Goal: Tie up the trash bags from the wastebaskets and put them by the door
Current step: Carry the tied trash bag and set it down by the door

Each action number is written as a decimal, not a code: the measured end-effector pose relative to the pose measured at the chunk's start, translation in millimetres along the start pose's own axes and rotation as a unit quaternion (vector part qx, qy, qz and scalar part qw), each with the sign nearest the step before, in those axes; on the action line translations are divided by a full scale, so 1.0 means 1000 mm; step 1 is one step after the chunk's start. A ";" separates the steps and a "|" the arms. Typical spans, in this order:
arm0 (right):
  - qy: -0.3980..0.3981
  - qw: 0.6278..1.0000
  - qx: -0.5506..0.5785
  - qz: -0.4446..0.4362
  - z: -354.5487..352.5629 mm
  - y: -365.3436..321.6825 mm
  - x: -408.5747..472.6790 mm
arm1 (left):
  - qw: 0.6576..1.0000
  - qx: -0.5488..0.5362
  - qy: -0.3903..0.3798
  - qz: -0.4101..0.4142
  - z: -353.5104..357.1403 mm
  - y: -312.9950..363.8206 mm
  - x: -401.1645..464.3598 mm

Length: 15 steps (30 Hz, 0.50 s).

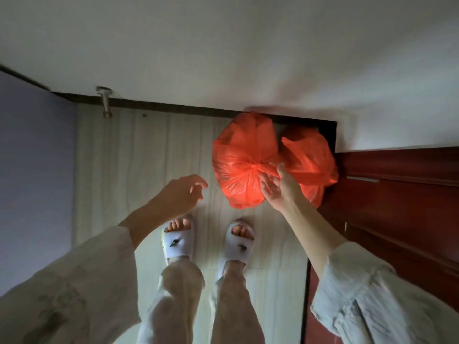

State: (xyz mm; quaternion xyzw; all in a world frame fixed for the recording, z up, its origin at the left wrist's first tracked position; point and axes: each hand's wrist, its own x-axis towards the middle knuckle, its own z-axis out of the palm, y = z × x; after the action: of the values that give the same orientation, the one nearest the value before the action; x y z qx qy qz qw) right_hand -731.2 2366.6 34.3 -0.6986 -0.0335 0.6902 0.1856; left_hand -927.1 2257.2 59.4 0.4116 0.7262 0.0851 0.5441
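head view: right hand (pixel 278 187), grip open, touches tied red bag (pixel 238 165) by door (pixel 397 194); left hand (pixel 183 192) loose, empty. next: let go.

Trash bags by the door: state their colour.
Bright orange-red trash bags, seen in the head view.

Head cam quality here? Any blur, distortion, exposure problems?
Head view: dim, flat indoor light, no glare; strong wide-angle bending of the wall edges; motion smear above the tied orange plastic trash bag; right hand and left hand slightly soft; dark red wooden door underexposed.
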 end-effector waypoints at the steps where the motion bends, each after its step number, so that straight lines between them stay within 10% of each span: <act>1: 0.008 1.000 -0.010 -0.005 -0.003 -0.003 0.017 | 1.000 0.000 -0.005 -0.005 0.007 -0.006 0.007; 12: 0.013 1.000 0.015 0.006 -0.015 -0.013 0.019 | 0.997 -0.028 -0.038 -0.067 0.022 -0.018 -0.006; 15: 0.015 0.990 -0.141 -0.022 -0.012 -0.002 -0.028 | 0.995 -0.014 -0.041 -0.093 0.005 -0.008 -0.043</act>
State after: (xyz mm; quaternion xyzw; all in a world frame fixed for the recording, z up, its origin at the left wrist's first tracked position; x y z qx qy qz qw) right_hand -720.5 2357.2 61.0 -0.7272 -0.1429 0.6637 0.1010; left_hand -923.7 2220.7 83.4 0.3375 0.7369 0.0273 0.5850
